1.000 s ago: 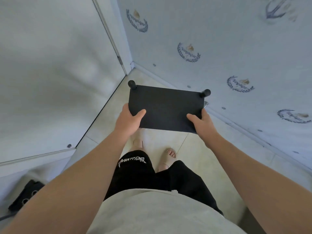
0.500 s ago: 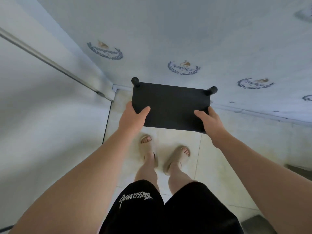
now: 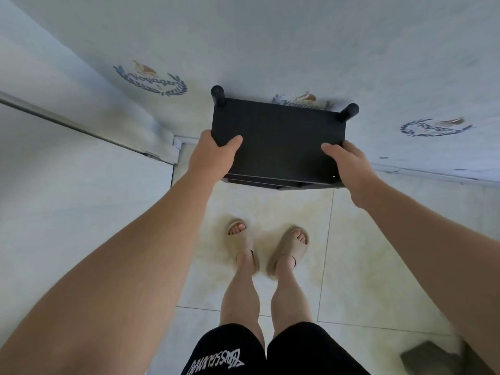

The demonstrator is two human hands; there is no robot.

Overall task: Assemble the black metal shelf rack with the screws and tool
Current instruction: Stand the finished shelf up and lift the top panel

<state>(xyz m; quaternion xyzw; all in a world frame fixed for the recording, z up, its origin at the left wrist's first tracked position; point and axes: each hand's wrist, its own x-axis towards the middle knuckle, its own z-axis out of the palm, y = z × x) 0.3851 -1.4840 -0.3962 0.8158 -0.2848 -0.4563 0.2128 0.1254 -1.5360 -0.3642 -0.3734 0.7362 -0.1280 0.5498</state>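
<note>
Matt black rack, smooth flat top, painted-metal look. Round post caps, dull black plastic look. Pale floor tiles, smooth, slight sheen, thin grout lines. Matt bluish wall with printed emblems. Beige slides, matt, rubbery. Black cloth shorts, white print. Smooth white panel, metal strip on it.

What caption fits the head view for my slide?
Left hand and right hand grip the near corners of the black shelf rack close to a wall printed with Voyager emblems.
</note>
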